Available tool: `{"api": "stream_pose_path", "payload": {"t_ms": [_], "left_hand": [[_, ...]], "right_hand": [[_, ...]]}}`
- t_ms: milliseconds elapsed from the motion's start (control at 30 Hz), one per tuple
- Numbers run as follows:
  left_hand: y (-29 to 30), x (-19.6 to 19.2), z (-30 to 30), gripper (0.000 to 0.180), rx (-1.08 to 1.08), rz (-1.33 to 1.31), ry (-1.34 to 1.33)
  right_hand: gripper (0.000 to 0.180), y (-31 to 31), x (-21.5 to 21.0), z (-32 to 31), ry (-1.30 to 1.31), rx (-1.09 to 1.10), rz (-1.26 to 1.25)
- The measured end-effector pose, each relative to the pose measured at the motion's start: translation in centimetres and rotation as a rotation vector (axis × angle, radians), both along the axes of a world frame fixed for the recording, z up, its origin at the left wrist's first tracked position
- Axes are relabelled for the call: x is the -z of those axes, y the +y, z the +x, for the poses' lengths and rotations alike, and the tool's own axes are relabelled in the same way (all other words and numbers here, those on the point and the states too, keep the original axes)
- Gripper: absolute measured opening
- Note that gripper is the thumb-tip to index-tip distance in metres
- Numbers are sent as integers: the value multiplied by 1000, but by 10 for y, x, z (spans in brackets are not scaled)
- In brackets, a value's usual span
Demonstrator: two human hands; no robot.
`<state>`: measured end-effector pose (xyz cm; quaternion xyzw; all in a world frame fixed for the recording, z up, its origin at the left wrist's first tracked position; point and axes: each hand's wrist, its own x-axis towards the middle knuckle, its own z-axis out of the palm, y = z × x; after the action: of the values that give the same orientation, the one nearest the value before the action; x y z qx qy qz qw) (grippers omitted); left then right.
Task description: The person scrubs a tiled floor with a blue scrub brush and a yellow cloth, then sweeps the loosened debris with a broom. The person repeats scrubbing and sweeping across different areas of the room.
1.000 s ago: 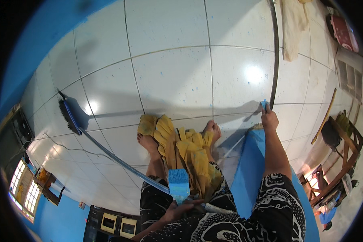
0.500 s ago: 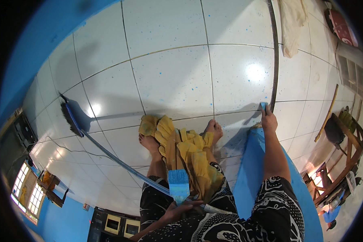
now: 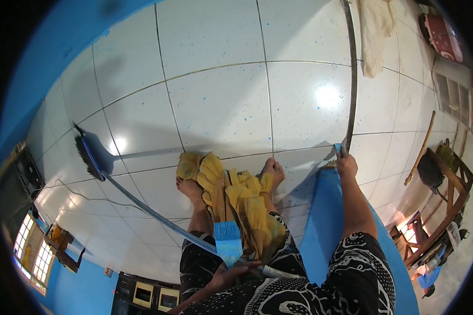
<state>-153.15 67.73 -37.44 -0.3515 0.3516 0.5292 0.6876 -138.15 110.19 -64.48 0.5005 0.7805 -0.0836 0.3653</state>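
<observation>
My left hand, low in front of my body, is closed around the handle of a wide paintbrush with blue-stained bristles pointing away from me. Yellow work gloves hang beside the brush, over my legs; whether the same fingers grip them I cannot tell. A long-handled broom slants from its dark bristles at the left to behind the brush; its near end is partly hidden. My right hand reaches forward, pinching a small light-blue piece of unclear kind, at the end of the blue wall.
White floor tiles carry blue paint specks. A dark narrow strip runs across the floor to my right hand. A blue low wall rises at my right. Farther right are a pale cloth, a stick and wooden furniture.
My right hand has drawn slightly nearer to me, and the light-blue piece in it has tilted. The view has shifted a little; my left hand keeps its hold on the paintbrush.
</observation>
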Motion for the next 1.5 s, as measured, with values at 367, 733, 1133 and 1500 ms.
{"api": "stream_pose_path", "payload": {"t_ms": [367, 733, 1133, 1500], "left_hand": [[8, -4, -12, 47, 113, -114, -110], [18, 0, -11, 65, -131, -73, -169], [16, 3, -6, 53, -70, -76, -162], [17, 4, -11, 45, -17, -25, -148]], "right_hand": [[47, -22, 18, -21, 299, 38, 45], [45, -6, 23, -31, 135, -265, 60], [44, -24, 30, -36, 199, -287, 97], [50, -13, 43, -25, 221, -385, 128]]}}
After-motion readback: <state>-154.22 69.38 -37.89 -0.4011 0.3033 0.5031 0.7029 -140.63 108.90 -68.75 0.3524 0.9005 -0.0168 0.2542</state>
